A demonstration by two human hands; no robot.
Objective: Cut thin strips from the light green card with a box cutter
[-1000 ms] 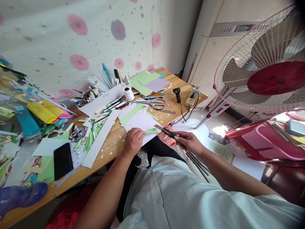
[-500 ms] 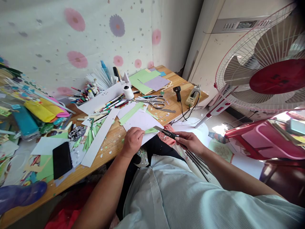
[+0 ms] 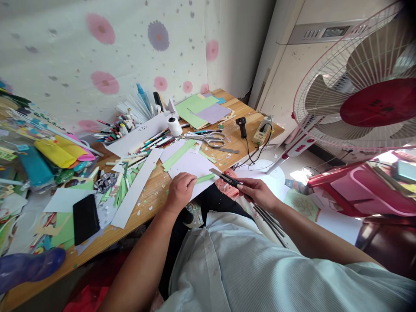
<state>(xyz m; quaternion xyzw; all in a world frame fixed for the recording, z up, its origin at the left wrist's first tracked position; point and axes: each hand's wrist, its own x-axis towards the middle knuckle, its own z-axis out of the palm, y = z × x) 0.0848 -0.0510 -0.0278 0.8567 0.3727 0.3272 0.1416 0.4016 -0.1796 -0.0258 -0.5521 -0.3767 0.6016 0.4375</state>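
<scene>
My left hand [image 3: 180,190] is closed on one end of a narrow green paper strip [image 3: 205,178], which sticks out to the right over a white sheet [image 3: 191,164] at the desk's front edge. A black utility knife [image 3: 229,179] is gripped in my right hand [image 3: 256,190]. Its blade is out and points left, close to the free end of the strip; whether the two touch I cannot tell. More green paper [image 3: 178,155] lies on the sheet just beyond my left hand.
Scissors [image 3: 214,139], a loose blade [image 3: 228,151] and a thread spool [image 3: 174,126] lie behind the sheet. To the left are a long white strip [image 3: 138,188], paper scraps and a black phone [image 3: 85,219]. A power strip [image 3: 262,131] and a fan [image 3: 364,104] stand right.
The knife has drawn back slightly from the green strip, and more of the strip's free end shows. My left hand has shifted a little to the left.
</scene>
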